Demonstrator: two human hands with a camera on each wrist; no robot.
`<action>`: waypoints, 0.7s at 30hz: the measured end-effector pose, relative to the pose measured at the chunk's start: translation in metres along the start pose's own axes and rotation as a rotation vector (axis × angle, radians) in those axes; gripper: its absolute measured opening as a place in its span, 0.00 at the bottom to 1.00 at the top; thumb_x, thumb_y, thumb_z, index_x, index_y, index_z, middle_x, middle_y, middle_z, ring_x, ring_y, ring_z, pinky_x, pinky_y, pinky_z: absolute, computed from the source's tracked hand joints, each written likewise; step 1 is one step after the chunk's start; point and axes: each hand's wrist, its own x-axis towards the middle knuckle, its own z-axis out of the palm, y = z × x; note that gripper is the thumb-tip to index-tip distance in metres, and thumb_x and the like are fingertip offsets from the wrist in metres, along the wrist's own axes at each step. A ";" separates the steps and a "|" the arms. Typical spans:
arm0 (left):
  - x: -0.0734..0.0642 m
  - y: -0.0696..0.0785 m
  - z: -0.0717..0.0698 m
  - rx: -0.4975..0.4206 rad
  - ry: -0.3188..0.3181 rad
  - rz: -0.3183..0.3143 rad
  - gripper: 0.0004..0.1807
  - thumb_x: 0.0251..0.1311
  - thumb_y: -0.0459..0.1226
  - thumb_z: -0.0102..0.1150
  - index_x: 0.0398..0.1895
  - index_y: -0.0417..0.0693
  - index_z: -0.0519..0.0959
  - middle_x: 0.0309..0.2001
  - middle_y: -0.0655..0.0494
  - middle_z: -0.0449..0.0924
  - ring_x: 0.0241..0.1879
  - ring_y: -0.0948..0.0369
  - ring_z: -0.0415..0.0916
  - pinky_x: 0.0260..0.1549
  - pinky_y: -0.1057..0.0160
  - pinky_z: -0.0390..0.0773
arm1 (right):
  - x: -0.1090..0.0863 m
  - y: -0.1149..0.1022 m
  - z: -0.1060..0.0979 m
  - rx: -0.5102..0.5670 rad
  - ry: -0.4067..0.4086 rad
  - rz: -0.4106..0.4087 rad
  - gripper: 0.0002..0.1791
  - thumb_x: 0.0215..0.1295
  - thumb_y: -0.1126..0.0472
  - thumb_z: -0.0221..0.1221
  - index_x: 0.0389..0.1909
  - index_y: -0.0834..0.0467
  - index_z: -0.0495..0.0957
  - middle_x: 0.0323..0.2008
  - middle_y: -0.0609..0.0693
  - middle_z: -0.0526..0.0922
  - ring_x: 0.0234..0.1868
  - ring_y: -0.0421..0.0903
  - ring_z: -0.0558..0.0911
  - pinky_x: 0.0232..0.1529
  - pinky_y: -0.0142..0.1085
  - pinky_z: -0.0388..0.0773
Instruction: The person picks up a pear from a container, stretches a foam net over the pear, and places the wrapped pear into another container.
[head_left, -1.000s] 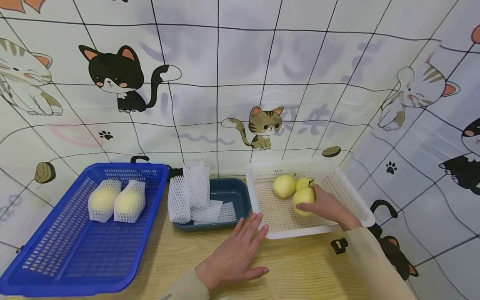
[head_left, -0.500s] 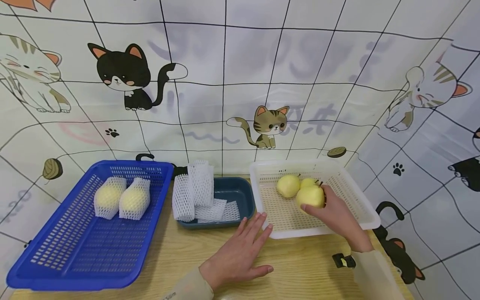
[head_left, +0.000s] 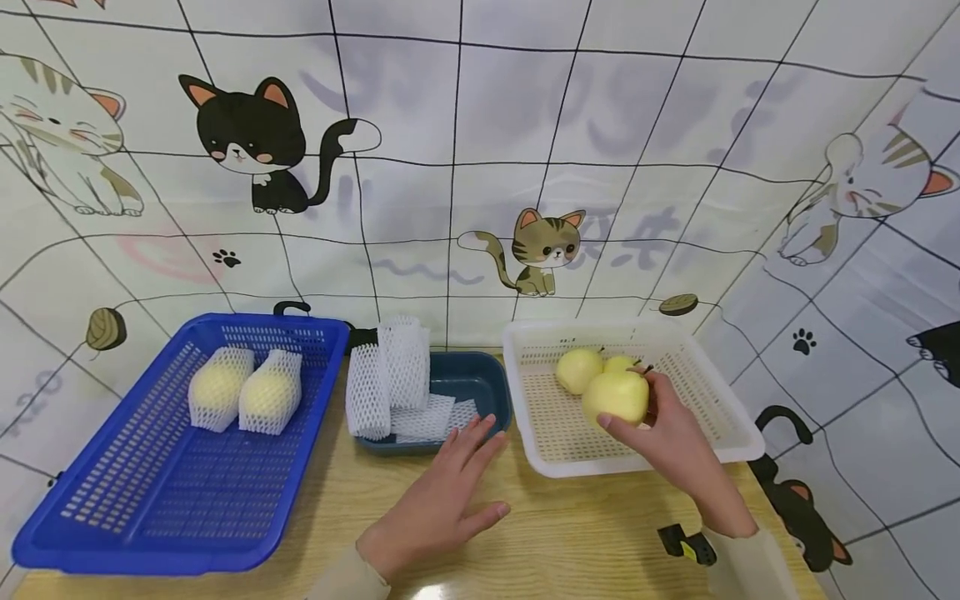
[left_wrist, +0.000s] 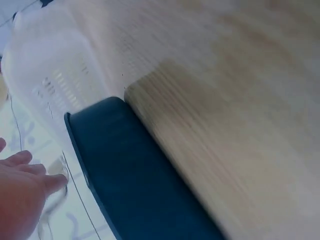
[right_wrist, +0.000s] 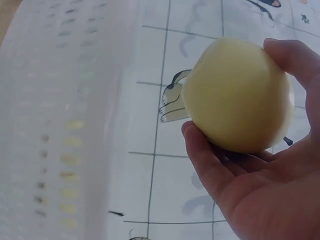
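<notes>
My right hand (head_left: pixel 678 442) grips a round yellow-green apple (head_left: pixel 615 397) between thumb and fingers, above the white basket (head_left: pixel 555 473). In the right wrist view the same apple (right_wrist: pixel 237 95) fills the grasp, its dark stem pointing towards the palm. Behind it in the basket sit another apple (head_left: pixel 579 370) and a partly hidden apple (head_left: pixel 619 363). My left hand (head_left: pixel 435 504) is spread with straight fingers, holding nothing, its fingertips near the front rim of the dark teal tray (head_left: pixel 472 375). White foam net sleeves (head_left: pixel 403 367) lie in and over that tray.
A blue basket (head_left: pixel 202 492) at left holds two fruits in foam nets (head_left: pixel 270 396). A small black and yellow object (head_left: pixel 686 546) lies in front of the white basket, near my right sleeve. A cat-print sheet (head_left: pixel 420 183) hangs behind the wooden table (head_left: pixel 570 533).
My right hand has lifted the apple up from the white basket's floor and drawn it slightly nearer. My left hand has left the white basket's corner and moved left, towards the teal tray.
</notes>
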 end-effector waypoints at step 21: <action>-0.058 -0.013 -0.032 -0.430 0.416 -0.264 0.24 0.74 0.27 0.49 0.71 0.42 0.72 0.68 0.46 0.75 0.67 0.53 0.73 0.58 0.54 0.79 | -0.054 -0.058 0.067 0.162 0.036 -0.219 0.38 0.56 0.58 0.78 0.65 0.54 0.70 0.61 0.45 0.76 0.51 0.44 0.83 0.54 0.32 0.78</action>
